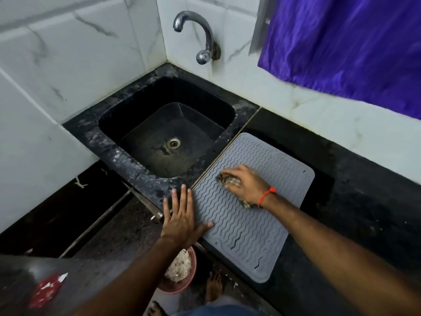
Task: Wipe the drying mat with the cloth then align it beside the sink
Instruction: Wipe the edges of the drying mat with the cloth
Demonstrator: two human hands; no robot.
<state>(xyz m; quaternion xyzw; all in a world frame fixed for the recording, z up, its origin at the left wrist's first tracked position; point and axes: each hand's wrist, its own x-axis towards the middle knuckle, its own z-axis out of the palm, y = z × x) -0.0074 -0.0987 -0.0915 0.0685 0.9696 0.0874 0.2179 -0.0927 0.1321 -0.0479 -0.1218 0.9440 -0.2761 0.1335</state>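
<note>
Two forearms reach in from the bottom edge. One left hand (pixel 182 221) lies flat, fingers (pixel 180 199) straight and released, its thumb on the near-left edge of the one grey drying mat (pixel 246 229), its fingertips on the counter (pixel 364 213) rim. One right hand (pixel 247 184) presses a single bunched cloth (pixel 227 180) onto the mat's middle, fingers curled over it. The mat lies on the counter just right of the one black sink (pixel 109 124), close to parallel with it. Wiping looks underway, the near half apparently unfinished; final alignment remains. One tap (pixel 200 35) stands above.
</note>
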